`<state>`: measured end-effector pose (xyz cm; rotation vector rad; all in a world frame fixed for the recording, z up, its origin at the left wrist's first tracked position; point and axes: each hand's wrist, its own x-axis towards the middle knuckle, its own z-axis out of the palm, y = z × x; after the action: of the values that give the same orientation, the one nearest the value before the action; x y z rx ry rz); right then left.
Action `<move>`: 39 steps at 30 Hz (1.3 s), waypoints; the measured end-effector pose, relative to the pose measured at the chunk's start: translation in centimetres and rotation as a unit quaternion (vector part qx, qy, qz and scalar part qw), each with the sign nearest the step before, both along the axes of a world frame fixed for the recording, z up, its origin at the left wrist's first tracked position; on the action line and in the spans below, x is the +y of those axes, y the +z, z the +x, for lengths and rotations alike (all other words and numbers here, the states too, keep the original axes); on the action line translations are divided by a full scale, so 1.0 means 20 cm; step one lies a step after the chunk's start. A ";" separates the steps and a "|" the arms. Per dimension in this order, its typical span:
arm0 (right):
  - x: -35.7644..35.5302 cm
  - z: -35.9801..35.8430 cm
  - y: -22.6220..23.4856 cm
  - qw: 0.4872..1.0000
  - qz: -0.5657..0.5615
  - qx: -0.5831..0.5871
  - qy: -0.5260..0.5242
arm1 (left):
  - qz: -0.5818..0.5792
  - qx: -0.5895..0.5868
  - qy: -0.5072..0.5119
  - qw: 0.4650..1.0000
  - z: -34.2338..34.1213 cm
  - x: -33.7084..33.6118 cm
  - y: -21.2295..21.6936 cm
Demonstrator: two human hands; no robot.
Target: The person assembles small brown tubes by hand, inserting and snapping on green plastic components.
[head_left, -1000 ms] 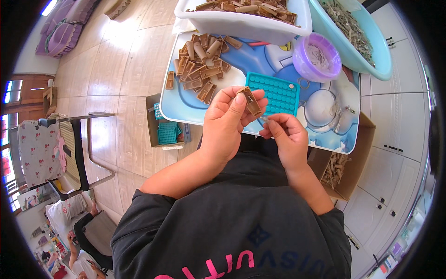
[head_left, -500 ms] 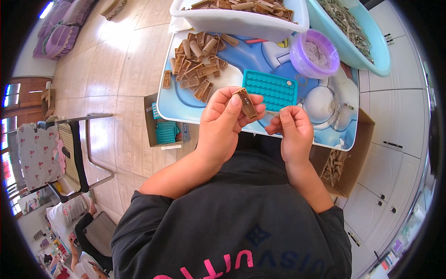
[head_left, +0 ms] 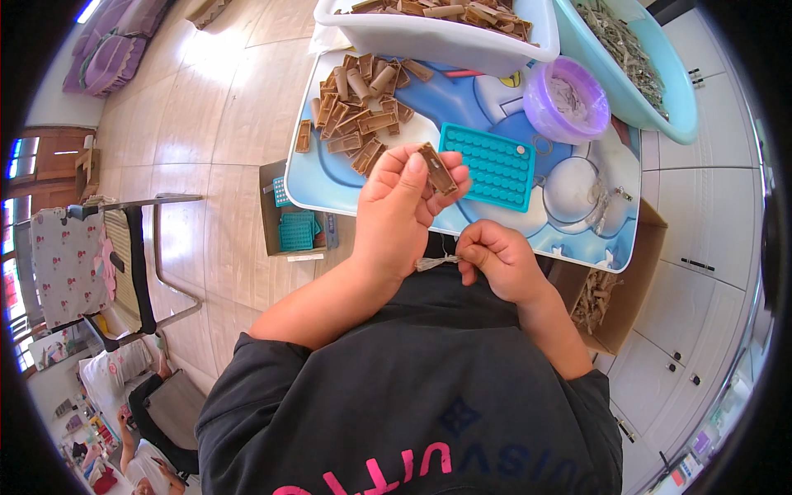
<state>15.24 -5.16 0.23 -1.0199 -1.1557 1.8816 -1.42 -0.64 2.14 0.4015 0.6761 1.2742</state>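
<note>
My left hand (head_left: 394, 198) is closed around a small brown plastic housing (head_left: 438, 170), an oblong open-faced shell tilted over the table's near edge. My thumb presses on its upper end. Lower and to the right, my right hand (head_left: 502, 261) has its fingers pinched together in front of my dark shirt. From those fingertips a thin pale strand-like piece (head_left: 436, 262) sticks out to the left; its exact kind is not clear. Just beyond both hands lies a teal tray (head_left: 487, 167) with rows of round cups and one small silvery disc at a corner.
Loose brown housings (head_left: 355, 107) are heaped at the table's left. Behind stand a white bin (head_left: 437, 40) of similar pieces, a purple bowl (head_left: 568, 103) and a light-blue tub (head_left: 678, 91) of greyish parts. Cardboard boxes (head_left: 272, 223) flank the table. A person (head_left: 148, 462) sits at lower left.
My right hand has moved down and left, away from the table's edge toward my body, and the pale strand now shows at its fingertips. The left hand still holds the brown housing, turned slightly.
</note>
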 end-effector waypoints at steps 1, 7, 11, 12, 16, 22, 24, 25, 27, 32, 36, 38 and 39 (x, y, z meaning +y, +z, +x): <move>0.00 0.00 0.00 0.998 0.018 -0.057 0.012 | 0.007 0.008 -0.008 1.000 0.01 -0.01 0.00; 0.07 -0.06 0.03 0.887 0.370 -0.219 -0.170 | 0.026 0.057 -0.018 0.998 0.05 -0.05 -0.01; 0.05 -0.13 0.06 0.878 0.332 -0.271 -0.213 | 0.027 0.068 -0.014 0.997 0.07 -0.06 -0.01; 0.05 -0.14 0.03 0.856 0.360 -0.300 -0.220 | 0.026 0.067 -0.015 0.997 0.07 -0.06 -0.01; 0.08 -0.16 0.05 0.751 0.475 -0.383 -0.254 | 0.024 0.068 -0.022 0.997 0.07 -0.06 -0.01; 0.07 -0.13 0.01 0.804 0.449 -0.298 -0.250 | 0.018 0.063 -0.017 0.998 0.06 -0.05 -0.03; 0.06 -0.13 0.01 0.835 0.412 -0.257 -0.260 | 0.014 0.066 -0.011 0.998 0.06 -0.04 -0.04; 0.06 -0.12 0.01 0.861 0.371 -0.217 -0.271 | 0.009 0.067 -0.023 0.997 0.05 -0.04 -0.05; 0.08 -0.10 -0.02 0.863 0.375 -0.208 -0.267 | 0.003 0.068 -0.035 0.997 0.05 -0.03 -0.06; 0.09 -0.09 -0.03 0.877 0.352 -0.231 -0.234 | -0.036 0.071 -0.052 0.995 0.06 0.00 -0.09; 0.10 -0.10 -0.02 0.886 0.337 -0.237 -0.215 | -0.044 0.076 -0.055 0.995 0.06 0.01 -0.10; 0.10 -0.11 -0.02 0.891 0.324 -0.220 -0.229 | -0.044 0.076 -0.058 0.994 0.06 0.02 -0.12; 0.10 -0.10 -0.01 0.892 0.323 -0.220 -0.228 | -0.045 0.075 -0.057 0.995 0.06 0.02 -0.12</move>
<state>13.15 -3.24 0.02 -1.2065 -1.4928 0.8136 -0.27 -0.22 -0.19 0.4588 0.8237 1.1090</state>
